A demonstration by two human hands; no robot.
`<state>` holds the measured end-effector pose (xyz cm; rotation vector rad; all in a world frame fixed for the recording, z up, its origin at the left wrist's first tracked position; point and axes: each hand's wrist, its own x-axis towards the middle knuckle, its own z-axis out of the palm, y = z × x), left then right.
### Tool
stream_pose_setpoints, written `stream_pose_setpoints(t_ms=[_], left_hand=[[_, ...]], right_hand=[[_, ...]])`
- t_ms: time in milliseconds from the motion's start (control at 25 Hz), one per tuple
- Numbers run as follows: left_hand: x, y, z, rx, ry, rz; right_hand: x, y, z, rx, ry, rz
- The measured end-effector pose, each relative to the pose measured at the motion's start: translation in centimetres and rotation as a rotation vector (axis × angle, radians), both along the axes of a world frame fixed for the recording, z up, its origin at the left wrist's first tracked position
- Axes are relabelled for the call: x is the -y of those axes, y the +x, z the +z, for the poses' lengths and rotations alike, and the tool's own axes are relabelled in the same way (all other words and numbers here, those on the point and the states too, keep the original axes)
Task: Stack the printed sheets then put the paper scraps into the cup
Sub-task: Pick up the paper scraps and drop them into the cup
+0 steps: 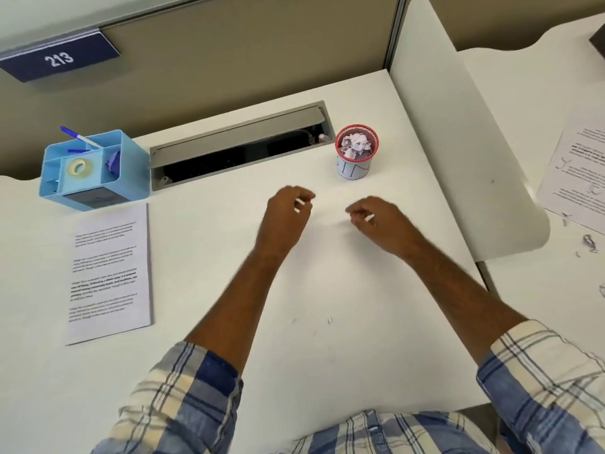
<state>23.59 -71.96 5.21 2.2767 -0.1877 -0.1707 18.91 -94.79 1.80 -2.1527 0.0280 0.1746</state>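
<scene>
White desk point(327, 273); cup point(356, 152) holds crumpled scraps point(355, 145).

One stack of printed sheets point(109, 273), one cup point(356, 152) of paper scraps point(355, 146), one blue organizer point(91, 170), one tape roll point(78, 166), two hands

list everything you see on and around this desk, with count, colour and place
stack of printed sheets: one, white with black text, left side of desk
red-rimmed cup: one, grey body, far centre-right, holds crumpled white paper scraps
light blue plastic desk organiser: one, far left, holds a tape roll and blue pen
grey cable tray: one, lid open, far centre of desk
blue number sign: one, reads 213, on the partition top left
loose printed sheet: one, white, neighbouring desk at right
white desk: one, under everything
left hand: fingers loosely curled, above desk centre
right hand: fingers loosely curled, beside the left
</scene>
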Motion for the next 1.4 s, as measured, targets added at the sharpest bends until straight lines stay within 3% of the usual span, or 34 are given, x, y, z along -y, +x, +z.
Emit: stream_pose_setpoints(t_ms=[120,400,760,920,1120,1400], left_hand=[[-3.3,-4.9,-1.9,-0.09,0.073,-0.011],[-8.1,-14.7,-6.0,-0.178,0.212,-0.057],[-9.7,-21.4,-8.2,-0.156,0.277,-0.212],[-10.1,-22.4,-8.3,-0.14,0.247,-0.233],[-10.1,-23.0,-8.2,-0.103,0.222,-0.176],[-9.6,-23.2,-8.3,-0.098,0.278,-0.186]], right_hand=[[-1.8,-4.0,-1.9,-0.137,-0.085,0.181],[-6.3,-11.2,-4.2,-0.097,-0.319,0.522],[-8.8,-17.8,-4.1,-0.019,-0.377,0.65],[-8.2,-18.8,-4.0,-0.073,-0.253,0.708],[-7.2,-18.8,-3.7,-0.08,-0.224,0.404],[-8.1,-21.0,-4.3,0.07,-0.387,0.735]])
